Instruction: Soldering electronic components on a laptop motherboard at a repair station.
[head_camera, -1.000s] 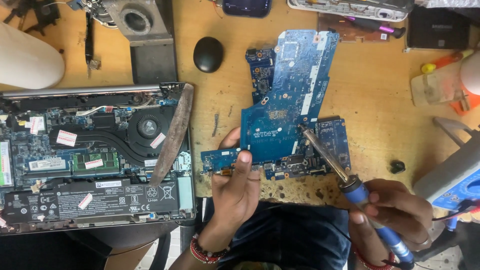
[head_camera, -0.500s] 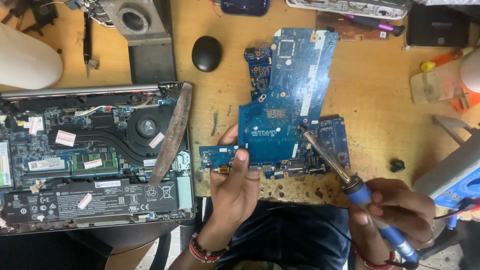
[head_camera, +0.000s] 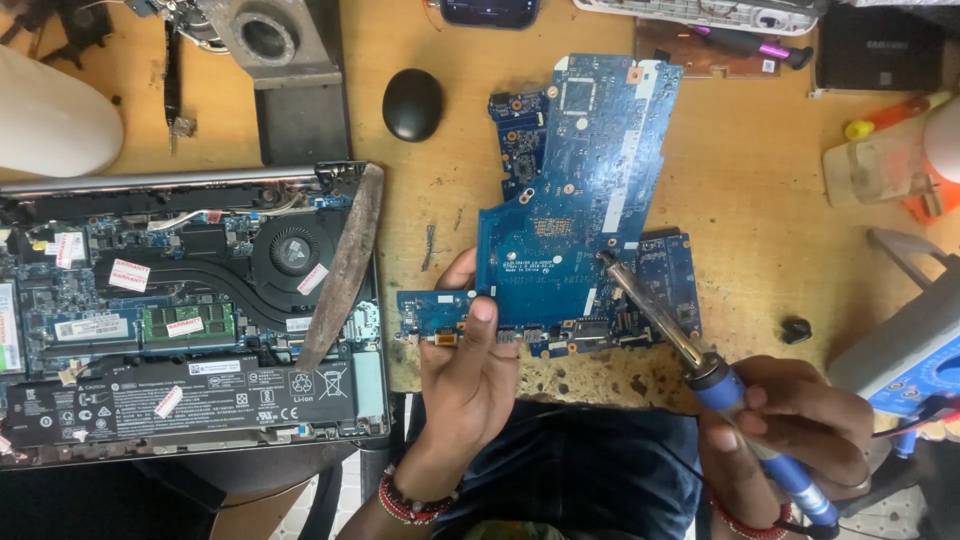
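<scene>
A blue laptop motherboard (head_camera: 585, 190) lies flat on the wooden bench in front of me. My left hand (head_camera: 465, 375) presses down on its lower left edge, thumb and forefinger on the board near a gold connector. My right hand (head_camera: 790, 425) grips the blue handle of a soldering iron (head_camera: 690, 345). The iron's metal tip rests on the board's right middle part, close to a smaller blue daughter board (head_camera: 668, 275).
An opened laptop (head_camera: 180, 310) with fan, memory and battery exposed sits at the left, a worn brush (head_camera: 345, 265) across its edge. A black oval mouse (head_camera: 412, 103) lies beyond it. A blue multimeter (head_camera: 920, 370) stands at the right, bottles (head_camera: 890, 160) behind it.
The soldering iron's tip has crept slightly up and left on the board. My left hand has stayed pressed on the board's lower edge.
</scene>
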